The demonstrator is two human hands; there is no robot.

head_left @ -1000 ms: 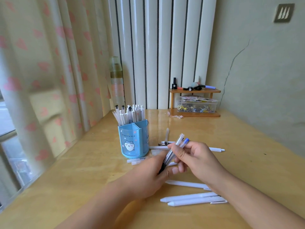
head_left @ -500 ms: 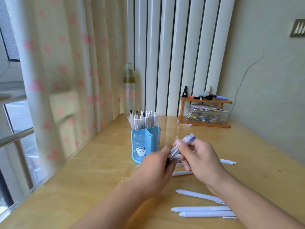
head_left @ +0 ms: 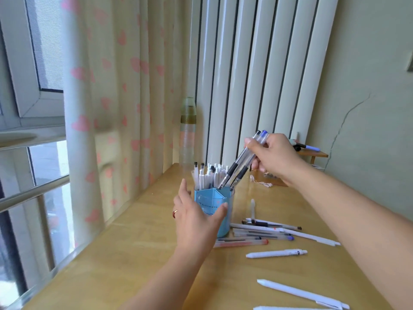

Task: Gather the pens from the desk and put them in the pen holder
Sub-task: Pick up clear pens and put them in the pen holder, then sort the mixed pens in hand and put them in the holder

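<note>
Pens, two clear-barrelled [head_left: 242,161]: pinched in right hand [head_left: 276,156], tilted, tips at rim of blue pen holder [head_left: 212,199]. Left hand [head_left: 196,220] fingers spread, cupping holder's near side. Loose pens [head_left: 276,253] right of holder on wooden desk [head_left: 134,253].

- The light blue plastic pen holder [head_left: 214,203] carries a line of small dark print, too blurred to read.
- A white pen [head_left: 277,253] bears a dark mark near its clip end, illegible.
</note>
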